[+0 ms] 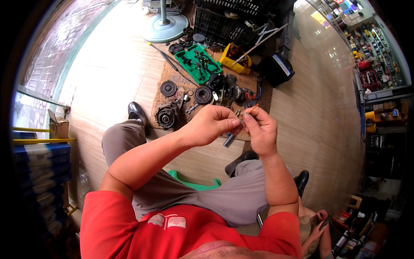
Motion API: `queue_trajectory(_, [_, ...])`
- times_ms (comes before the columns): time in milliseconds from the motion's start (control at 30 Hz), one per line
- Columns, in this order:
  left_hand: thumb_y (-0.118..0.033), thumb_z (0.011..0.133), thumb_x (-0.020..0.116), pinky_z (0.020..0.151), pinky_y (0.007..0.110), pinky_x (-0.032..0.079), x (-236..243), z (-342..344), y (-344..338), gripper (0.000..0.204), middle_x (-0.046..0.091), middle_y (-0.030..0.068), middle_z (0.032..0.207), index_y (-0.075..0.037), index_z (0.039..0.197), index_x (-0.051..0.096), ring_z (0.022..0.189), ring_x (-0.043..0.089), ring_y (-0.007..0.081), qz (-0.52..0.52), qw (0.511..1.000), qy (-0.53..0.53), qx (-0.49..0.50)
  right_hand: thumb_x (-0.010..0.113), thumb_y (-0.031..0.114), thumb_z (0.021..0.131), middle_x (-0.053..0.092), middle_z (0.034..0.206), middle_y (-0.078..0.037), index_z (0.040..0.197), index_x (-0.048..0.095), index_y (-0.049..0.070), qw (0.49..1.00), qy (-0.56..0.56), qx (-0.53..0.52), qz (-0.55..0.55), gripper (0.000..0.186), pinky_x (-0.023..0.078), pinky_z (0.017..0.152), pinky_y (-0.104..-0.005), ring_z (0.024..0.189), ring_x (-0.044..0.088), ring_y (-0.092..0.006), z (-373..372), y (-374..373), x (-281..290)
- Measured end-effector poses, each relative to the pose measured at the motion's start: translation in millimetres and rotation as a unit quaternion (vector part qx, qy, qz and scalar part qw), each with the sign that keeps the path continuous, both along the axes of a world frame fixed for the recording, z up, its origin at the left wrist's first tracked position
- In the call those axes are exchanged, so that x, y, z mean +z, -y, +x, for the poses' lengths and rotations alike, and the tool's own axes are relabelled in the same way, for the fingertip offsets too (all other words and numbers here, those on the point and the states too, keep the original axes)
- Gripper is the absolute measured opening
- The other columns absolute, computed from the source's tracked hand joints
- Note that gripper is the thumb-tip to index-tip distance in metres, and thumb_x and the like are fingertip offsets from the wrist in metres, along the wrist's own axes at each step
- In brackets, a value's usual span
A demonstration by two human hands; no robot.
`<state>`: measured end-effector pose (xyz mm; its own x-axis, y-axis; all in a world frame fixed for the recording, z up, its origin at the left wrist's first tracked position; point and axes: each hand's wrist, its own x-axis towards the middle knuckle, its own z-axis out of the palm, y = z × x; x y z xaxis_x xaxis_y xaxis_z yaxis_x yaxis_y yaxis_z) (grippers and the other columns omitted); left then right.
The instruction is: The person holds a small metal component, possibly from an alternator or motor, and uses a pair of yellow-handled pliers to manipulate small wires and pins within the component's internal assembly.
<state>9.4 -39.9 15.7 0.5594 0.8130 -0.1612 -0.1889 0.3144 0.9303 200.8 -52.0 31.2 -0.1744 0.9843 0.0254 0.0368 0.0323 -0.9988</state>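
Note, below the green tool case, right hand clamped on a thin orange piece, left hand pinched together, contents hidden. See yellow bin right of case.

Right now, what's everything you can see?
Cardboard: some, brown, upper centre
Tool case: one, green, on cardboard
Bin: one, yellow, right of case
Box: one, black, right of bin
Round parts: several, dark, on cardboard
Crates: at least two, black, top
Stand base: one, grey, top
Packs: several, blue, left
Shelf goods: many, mixed colours, right
Stool-like piece: one, green, lower centre
Small piece: one, orange, centre
Other person: one, lower right
Shirt: one, red, bottom
Left hand, right hand: two, centre
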Motion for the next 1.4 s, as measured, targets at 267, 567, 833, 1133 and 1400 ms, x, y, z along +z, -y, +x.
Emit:
queue_trajectory(267, [-0.015, 0.09, 0.068, 0.047, 0.022, 0.038, 14, 3, 8, 0.018, 0.057, -0.0025, 0.061, 0.001, 0.082, 0.066, 0.055, 0.048, 0.0023, 0.146, 0.968, -0.176, 0.107, 0.06, 0.003, 0.093, 0.062, 0.087, -0.002, 0.095, 0.064, -0.004, 1.0, 0.003, -0.008, -0.004, 0.008, 0.047, 0.069, -0.0215, 0.078, 0.055, -0.0063, -4, 1, -6])
queue_trajectory(567, [-0.015, 0.08, 0.078, 0.061, 0.03, 0.05, 3, 1, 1, 0.027, 0.066, 0.0069, 0.079, 0.0, 0.098, 0.065, 0.068, 0.061, 0.0125, 0.25, 0.938, -0.201, 0.134, 0.066, 0.001, 0.083, 0.062, 0.084, -0.009, 0.092, 0.064, 0.001, 0.927, 0.258, 0.003, 0.271, 0.009, 0.049, 0.061, -0.0279, 0.071, 0.061, -0.0207, -3, -5, 2])
queue_trajectory(833, [-0.005, 0.075, 0.075, 0.064, 0.037, 0.051, 8, -3, 1, 0.022, 0.061, 0.0104, 0.08, -0.004, 0.096, 0.066, 0.073, 0.063, 0.0313, 0.46, 0.837, -0.253, 0.155, 0.07, 0.005, 0.074, 0.057, 0.078, -0.008, 0.088, 0.062, 0.006, 0.815, 0.413, 0.054, 0.403, 0.015, 0.049, 0.057, -0.037, 0.069, 0.061, -0.0276, -1, -12, -3])
queue_trajectory(1133, [-0.003, 0.076, 0.071, 0.059, 0.038, 0.049, 8, -2, 1, 0.012, 0.059, 0.0112, 0.077, -0.004, 0.085, 0.063, 0.069, 0.061, 0.0317, 0.507, 0.804, -0.254, 0.178, 0.068, 0.001, 0.076, 0.06, 0.082, -0.012, 0.088, 0.063, 0.003, 0.893, 0.316, 0.061, 0.315, 0.013, 0.05, 0.06, -0.0376, 0.07, 0.062, -0.0317, -4, -8, -2])
queue_trajectory(1400, [-0.004, 0.08, 0.072, 0.058, 0.033, 0.049, 7, -1, 4, 0.012, 0.06, 0.0105, 0.078, 0.0, 0.085, 0.062, 0.067, 0.061, 0.0254, 0.395, 0.867, -0.244, 0.182, 0.067, -0.001, 0.078, 0.06, 0.081, -0.014, 0.088, 0.064, 0.001, 0.912, 0.286, 0.081, 0.284, 0.011, 0.049, 0.061, -0.0368, 0.072, 0.062, -0.0321, -6, -6, -3])
